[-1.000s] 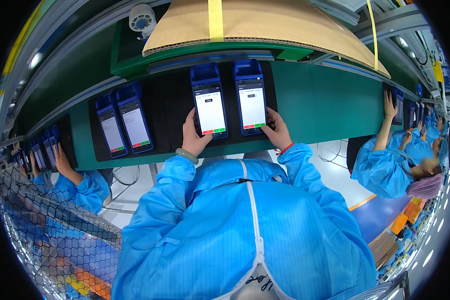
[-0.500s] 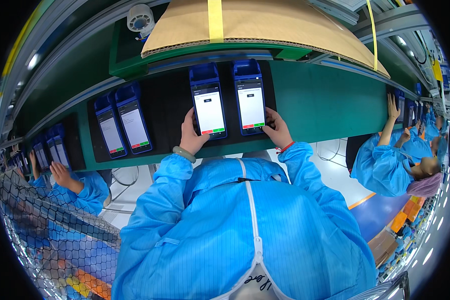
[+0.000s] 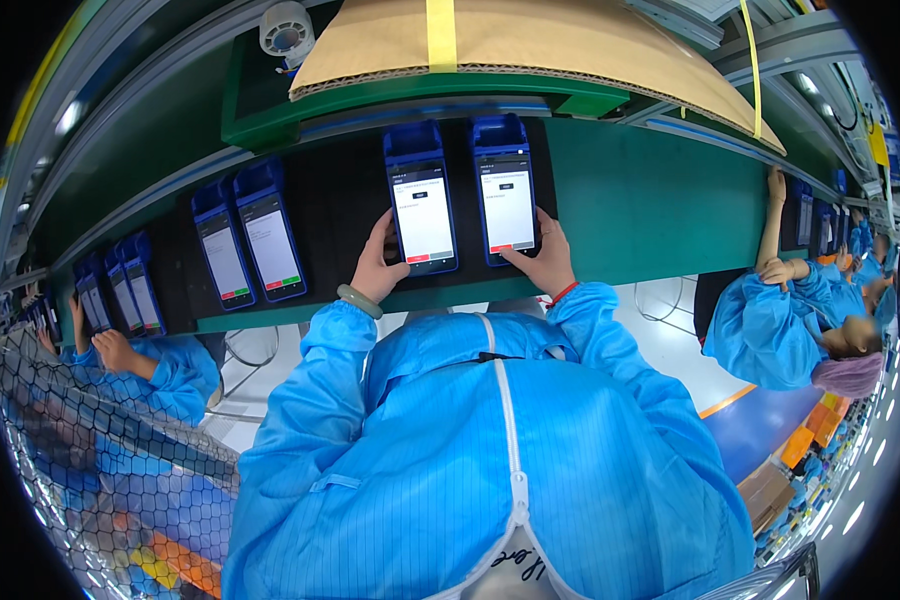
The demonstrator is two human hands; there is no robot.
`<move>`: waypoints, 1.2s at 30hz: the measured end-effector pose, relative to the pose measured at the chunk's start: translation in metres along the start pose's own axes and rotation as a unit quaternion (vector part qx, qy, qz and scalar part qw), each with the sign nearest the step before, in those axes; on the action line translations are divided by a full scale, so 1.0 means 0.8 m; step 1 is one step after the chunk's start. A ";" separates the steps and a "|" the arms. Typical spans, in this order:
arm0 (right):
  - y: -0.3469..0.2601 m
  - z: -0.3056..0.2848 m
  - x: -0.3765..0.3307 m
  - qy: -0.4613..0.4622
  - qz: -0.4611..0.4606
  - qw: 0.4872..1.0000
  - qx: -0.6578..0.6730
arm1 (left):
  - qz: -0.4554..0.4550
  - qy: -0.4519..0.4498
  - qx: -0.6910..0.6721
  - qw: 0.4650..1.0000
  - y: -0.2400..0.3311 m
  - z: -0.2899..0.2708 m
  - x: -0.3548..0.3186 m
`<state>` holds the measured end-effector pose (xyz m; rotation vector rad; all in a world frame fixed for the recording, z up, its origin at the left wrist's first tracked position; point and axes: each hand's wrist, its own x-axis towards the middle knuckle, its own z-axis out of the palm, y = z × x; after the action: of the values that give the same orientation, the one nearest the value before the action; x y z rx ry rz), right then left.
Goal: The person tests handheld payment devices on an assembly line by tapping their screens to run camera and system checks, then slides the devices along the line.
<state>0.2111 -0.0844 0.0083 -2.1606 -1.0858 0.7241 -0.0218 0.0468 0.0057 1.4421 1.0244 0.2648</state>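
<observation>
Two blue handheld payment terminals lie side by side on a black mat (image 3: 360,160), their white screens lit, with red and green buttons along the bottom. My left hand (image 3: 378,264) curls round the lower left edge of the left terminal (image 3: 426,222); its thumb lies by the bottom corner, its fingers along the side. At the right terminal (image 3: 509,203), my right hand (image 3: 550,260) has its fingers round the right edge. Its thumb reaches over the bottom of the screen and hides the green button.
Two more lit terminals (image 3: 267,235) lie to the left on the mat. A cardboard sheet (image 3: 550,45) and a tape roll (image 3: 286,30) are at the back. Co-workers in blue smocks sit left (image 3: 160,375) and right (image 3: 770,325). Black netting (image 3: 120,470) hangs lower left.
My left thumb has slid off the left screen to its corner. My right thumb has moved leftward onto the right screen's bottom. An extra line of text shows on both screens.
</observation>
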 end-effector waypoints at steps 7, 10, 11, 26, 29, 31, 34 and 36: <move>0.002 0.004 0.000 0.032 -0.008 0.997 -0.068 | -0.004 0.022 0.032 0.999 0.013 0.007 -0.002; 0.004 0.004 0.002 0.024 -0.010 0.998 -0.058 | -0.010 0.046 0.045 0.998 0.017 0.014 -0.003; 0.006 0.004 0.002 0.023 -0.014 0.998 -0.057 | -0.001 0.063 0.062 0.996 0.014 0.017 -0.003; 0.078 -0.024 -0.057 0.105 0.056 0.977 0.177 | -0.015 0.745 0.155 0.648 -0.148 -0.375 -0.084; 0.067 -0.027 -0.066 0.076 0.062 0.979 0.180 | -0.244 0.666 0.240 0.663 -0.172 -0.368 -0.082; 0.053 -0.035 -0.072 0.072 0.097 0.983 0.142 | -0.339 0.618 0.296 0.644 -0.136 -0.330 -0.061; 0.055 -0.037 -0.073 0.071 0.109 0.980 0.149 | -0.447 0.620 0.270 0.586 -0.131 -0.320 -0.059; 0.052 -0.040 -0.072 0.065 0.104 0.980 0.154 | -0.460 0.678 0.141 0.556 -0.149 -0.332 -0.075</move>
<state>0.2245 -0.1607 0.0111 -2.0360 -0.6397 0.7751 -0.2932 0.1645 -0.0255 0.4819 3.0553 0.4361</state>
